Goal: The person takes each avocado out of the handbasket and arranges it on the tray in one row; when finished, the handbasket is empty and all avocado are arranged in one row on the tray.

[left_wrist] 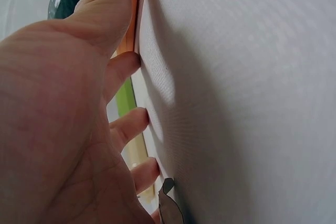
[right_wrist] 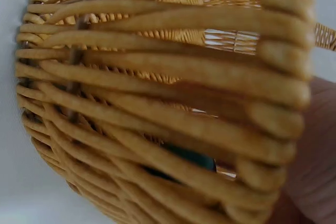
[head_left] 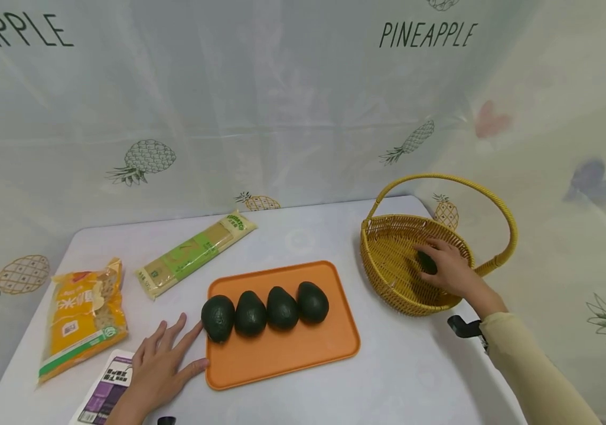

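My right hand (head_left: 450,268) reaches into the yellow wicker basket (head_left: 380,274) and grips a dark green avocado (head_left: 427,262), mostly covered by the fingers. Through the basket's weave in the right wrist view, a dark green patch of the avocado (right_wrist: 186,161) shows. Several avocados (head_left: 282,308) stand in a row across the orange tray (head_left: 276,363). Beside the tray's left edge, my left hand (head_left: 156,369) lies with fingers spread, its thumb and index fingertips right at the tray's rim and the leftmost avocado. In the left wrist view its other fingertips (left_wrist: 137,116) rest on the white tabletop.
Left of the tray lies an orange and yellow food bag (head_left: 87,316). A long green and tan packet (head_left: 196,254) sits behind the tray. Under the left wrist is a purple and white package (head_left: 103,392). The basket's tall handle (head_left: 510,227) arches up at the right.
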Tool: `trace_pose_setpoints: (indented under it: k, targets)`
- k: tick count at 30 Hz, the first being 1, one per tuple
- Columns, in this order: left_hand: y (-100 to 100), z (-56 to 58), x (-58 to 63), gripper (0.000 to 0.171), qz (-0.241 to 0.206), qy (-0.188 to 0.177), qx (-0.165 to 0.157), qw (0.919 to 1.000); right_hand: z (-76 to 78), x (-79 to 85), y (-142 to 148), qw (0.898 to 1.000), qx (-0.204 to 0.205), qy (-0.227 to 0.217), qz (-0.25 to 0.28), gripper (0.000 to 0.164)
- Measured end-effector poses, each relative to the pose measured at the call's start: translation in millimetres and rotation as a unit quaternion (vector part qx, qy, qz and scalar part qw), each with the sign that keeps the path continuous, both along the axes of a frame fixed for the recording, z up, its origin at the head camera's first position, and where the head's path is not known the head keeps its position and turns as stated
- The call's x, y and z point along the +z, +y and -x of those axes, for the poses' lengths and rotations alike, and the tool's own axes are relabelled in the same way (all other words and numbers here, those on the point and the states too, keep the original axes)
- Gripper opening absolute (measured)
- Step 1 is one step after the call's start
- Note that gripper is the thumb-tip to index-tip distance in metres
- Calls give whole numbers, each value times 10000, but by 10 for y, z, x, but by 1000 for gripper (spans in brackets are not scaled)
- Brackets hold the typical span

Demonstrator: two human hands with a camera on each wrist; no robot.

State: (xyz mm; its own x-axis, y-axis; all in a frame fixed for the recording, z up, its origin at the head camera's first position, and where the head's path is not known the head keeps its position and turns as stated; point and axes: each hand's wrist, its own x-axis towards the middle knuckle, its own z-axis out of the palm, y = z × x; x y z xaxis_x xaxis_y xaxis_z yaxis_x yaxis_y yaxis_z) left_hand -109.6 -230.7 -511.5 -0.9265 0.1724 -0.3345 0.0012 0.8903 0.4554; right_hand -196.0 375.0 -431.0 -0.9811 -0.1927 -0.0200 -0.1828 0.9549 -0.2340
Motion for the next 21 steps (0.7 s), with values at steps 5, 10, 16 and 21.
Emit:
trace_pose_setpoints:
  k: [5,10,16,21]
  targets:
    - [4,3,5,94,-5,-8,10,10000,10,-1,-13,9988,-283,-385,-127,61]
    - [9,4,0,94,-34,-28,24,10000,20,-9,-9,9994,-5,-298,-167,63]
    - [7,-1,-10,93,-43,39,9,10000,3,5,4,9995,119,-284,-110,57]
    - [-1,-3,-19,93,-33,23,7,10000,-3,15,21,9991,174,-387,26,54]
